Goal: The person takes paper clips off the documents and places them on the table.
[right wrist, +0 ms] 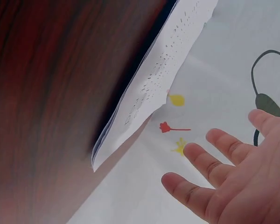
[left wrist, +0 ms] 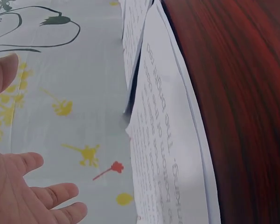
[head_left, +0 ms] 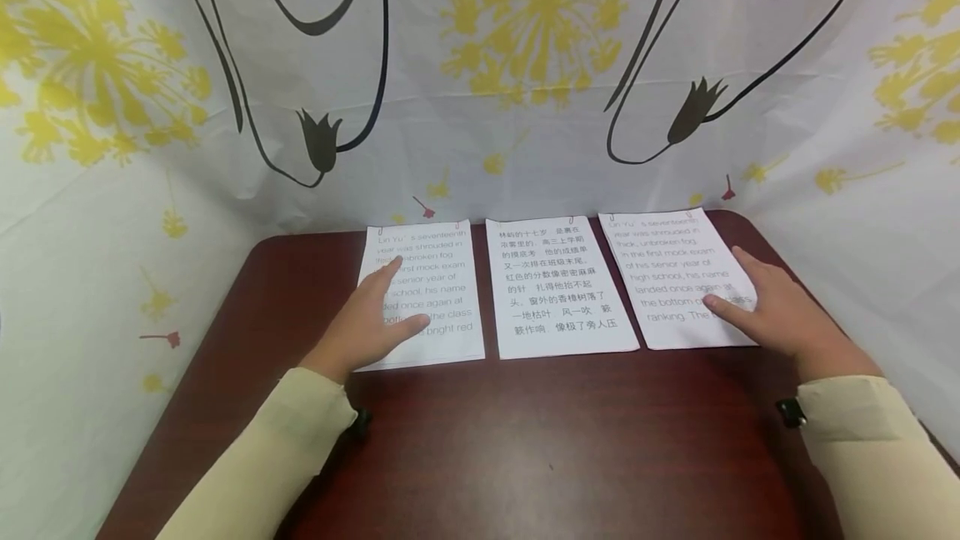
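Three clipped stacks of printed paper lie side by side along the back of a dark red-brown table. My left hand (head_left: 367, 322) is held over the left stack (head_left: 442, 277), which bears English text, with thumb and fingers spread. Over the right stack (head_left: 660, 273), also in English, hovers my right hand (head_left: 783, 315), its thumb apart from the fingers. Chinese characters cover the middle stack (head_left: 562, 290), between the two hands. Both wrist views show relaxed, spread fingers holding nothing, the left hand (left wrist: 32, 191) and right hand (right wrist: 233, 172) each beside the pages.
The wooden table (head_left: 555, 440) stretches toward me in front of the papers. A white cloth (head_left: 450, 165) printed with yellow flowers and dark stems hangs behind and at both sides. Small paper clips (head_left: 380, 232) hold the stacks' top edges.
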Action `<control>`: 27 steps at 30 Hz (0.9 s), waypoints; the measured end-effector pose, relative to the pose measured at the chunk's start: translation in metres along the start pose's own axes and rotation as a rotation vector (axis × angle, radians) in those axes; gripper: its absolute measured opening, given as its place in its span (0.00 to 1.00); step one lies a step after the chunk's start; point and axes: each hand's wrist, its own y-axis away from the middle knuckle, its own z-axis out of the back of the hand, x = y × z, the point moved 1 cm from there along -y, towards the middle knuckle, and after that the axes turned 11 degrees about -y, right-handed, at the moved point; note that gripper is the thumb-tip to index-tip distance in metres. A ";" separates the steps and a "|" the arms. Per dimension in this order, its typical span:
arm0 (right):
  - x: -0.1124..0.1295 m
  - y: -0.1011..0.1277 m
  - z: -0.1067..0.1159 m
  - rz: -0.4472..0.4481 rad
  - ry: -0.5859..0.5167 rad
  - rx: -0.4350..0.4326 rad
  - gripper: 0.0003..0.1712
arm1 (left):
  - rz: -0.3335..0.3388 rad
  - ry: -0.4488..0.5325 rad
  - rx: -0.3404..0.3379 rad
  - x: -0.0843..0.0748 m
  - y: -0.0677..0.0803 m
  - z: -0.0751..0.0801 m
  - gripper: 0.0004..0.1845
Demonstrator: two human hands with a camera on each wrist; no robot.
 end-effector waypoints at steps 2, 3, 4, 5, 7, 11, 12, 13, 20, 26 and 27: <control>-0.002 0.000 0.000 -0.012 0.002 -0.001 0.61 | 0.003 0.006 0.009 -0.003 -0.001 -0.003 0.56; -0.003 0.000 -0.001 -0.020 0.004 -0.003 0.61 | 0.005 0.009 0.015 -0.006 -0.002 -0.004 0.56; -0.005 0.000 -0.001 -0.027 0.005 -0.005 0.61 | 0.006 0.012 0.021 -0.007 -0.003 -0.005 0.56; -0.006 -0.001 0.000 -0.031 0.004 -0.006 0.61 | 0.007 0.017 0.023 -0.010 -0.003 -0.006 0.56; -0.008 -0.001 0.000 -0.039 -0.009 -0.007 0.61 | 0.005 0.022 0.025 -0.015 -0.005 -0.008 0.56; -0.010 -0.001 0.002 -0.044 -0.042 -0.008 0.60 | -0.003 0.020 0.024 -0.025 -0.008 -0.012 0.55; -0.010 -0.001 0.002 -0.047 -0.050 -0.006 0.60 | -0.002 0.017 0.024 -0.028 -0.008 -0.013 0.55; -0.010 -0.001 0.002 -0.049 -0.054 -0.006 0.60 | -0.004 0.017 0.023 -0.030 -0.009 -0.014 0.55; -0.009 0.001 0.004 -0.062 -0.071 -0.005 0.59 | -0.011 0.042 0.022 -0.042 -0.012 -0.017 0.54; -0.012 0.002 0.005 -0.071 -0.078 -0.012 0.59 | -0.009 0.068 0.000 -0.049 -0.015 -0.020 0.52; -0.013 0.002 0.005 -0.076 -0.079 -0.014 0.58 | -0.006 0.076 0.000 -0.051 -0.016 -0.021 0.52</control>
